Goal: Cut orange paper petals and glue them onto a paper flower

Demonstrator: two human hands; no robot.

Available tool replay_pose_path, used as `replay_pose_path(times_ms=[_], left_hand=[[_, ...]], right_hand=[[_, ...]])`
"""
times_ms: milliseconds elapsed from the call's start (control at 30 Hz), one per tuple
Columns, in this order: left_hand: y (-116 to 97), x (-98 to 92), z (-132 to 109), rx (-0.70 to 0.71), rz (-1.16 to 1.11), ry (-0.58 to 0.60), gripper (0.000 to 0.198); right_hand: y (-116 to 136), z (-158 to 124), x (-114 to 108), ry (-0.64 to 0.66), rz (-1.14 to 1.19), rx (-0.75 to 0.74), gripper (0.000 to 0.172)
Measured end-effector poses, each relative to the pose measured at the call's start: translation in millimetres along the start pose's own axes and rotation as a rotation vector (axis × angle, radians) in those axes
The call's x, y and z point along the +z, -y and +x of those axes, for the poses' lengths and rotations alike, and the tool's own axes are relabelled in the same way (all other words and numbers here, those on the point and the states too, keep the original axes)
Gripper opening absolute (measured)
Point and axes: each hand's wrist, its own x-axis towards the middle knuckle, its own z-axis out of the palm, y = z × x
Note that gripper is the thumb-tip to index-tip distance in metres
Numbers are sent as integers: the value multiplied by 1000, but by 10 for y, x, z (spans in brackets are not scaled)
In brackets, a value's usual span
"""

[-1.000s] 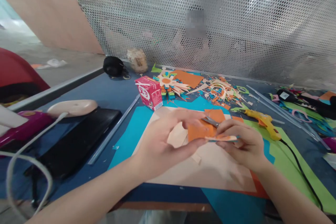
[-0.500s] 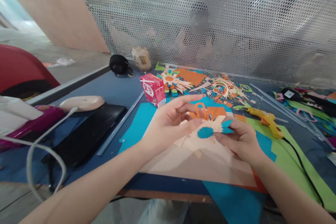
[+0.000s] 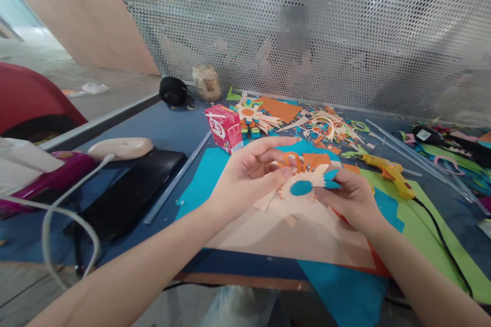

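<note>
A paper flower (image 3: 318,179), peach with a jagged blue centre, is held between my two hands above a peach paper sheet (image 3: 261,240). My left hand (image 3: 255,171) pinches its upper left edge between thumb and fingers. Orange loops (image 3: 292,160) show beside the left fingertips; I cannot make out whether they belong to the flower. My right hand (image 3: 351,199) grips the right side, where pointed blue petals (image 3: 330,178) stick out by the fingers. Loose peach paper scraps (image 3: 264,202) lie on the sheet below.
A yellow glue gun (image 3: 389,173) lies on green paper (image 3: 429,230) at the right. Behind are a pink box (image 3: 223,127), another paper flower (image 3: 248,112) and heaped paper cuttings (image 3: 330,127). A black phone-like slab (image 3: 130,194) and clear glue sticks (image 3: 178,179) lie left.
The flower has turned slightly in my hands, showing more of its orange-fringed left edge. The orange loops now sit lower. Both hands keep their grip.
</note>
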Motion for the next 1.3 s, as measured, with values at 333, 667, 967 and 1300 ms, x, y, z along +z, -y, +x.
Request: replay_pose_path(times_ms=[333, 667, 967, 1300], left_hand=[[-26, -3, -31, 92, 157, 21, 36], [-124, 13, -155, 868, 793, 269, 37], [-161, -100, -318, 928, 939, 366, 32], [-227, -90, -321, 942, 983, 415, 23]], right_hand=[[-2, -8, -19, -60, -90, -105, 12], [-10, -36, -148, -58, -84, -607, 18], [-42, -31, -164, 67, -91, -736, 28], [-21, -47, -167, 105, -65, -735, 33]])
